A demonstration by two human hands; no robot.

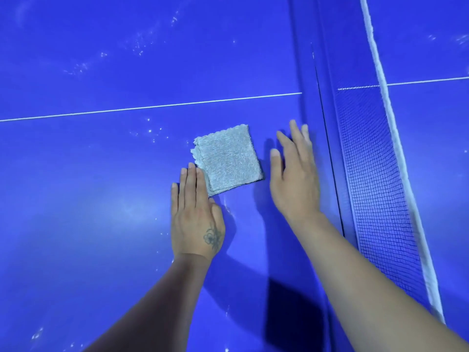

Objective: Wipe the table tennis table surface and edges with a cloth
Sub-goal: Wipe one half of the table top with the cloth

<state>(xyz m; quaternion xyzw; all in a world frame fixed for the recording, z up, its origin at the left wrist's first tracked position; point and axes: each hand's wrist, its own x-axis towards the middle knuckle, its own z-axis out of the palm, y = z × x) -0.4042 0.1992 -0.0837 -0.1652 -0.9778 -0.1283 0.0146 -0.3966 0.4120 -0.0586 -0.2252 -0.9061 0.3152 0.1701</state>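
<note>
**Ana:** Cloth [227, 158], folded into a small grey square, lies flat on the blue table [88, 224], at about 12 o'clock from the left hand [195, 217] and 9 o'clock from the right hand [294, 179].

**Ben:** Does either hand have hold of it?

**Ana:** No. The left hand's fingers lie straight and together, their tips touching the cloth's near-left corner. The right hand is spread flat, just beside the cloth, holding nothing.

**Ben:** What might go wrong?

**Ana:** Pushed with flat fingers only, the folds could slip open and bunch, I think, so it would skate over the white specks [152, 130] at its 10 o'clock. The net [375, 174] stands close at 3 o'clock; a wide sweep could snag the mesh or drop the cloth into the dark seam [330, 158] beside it.
</note>
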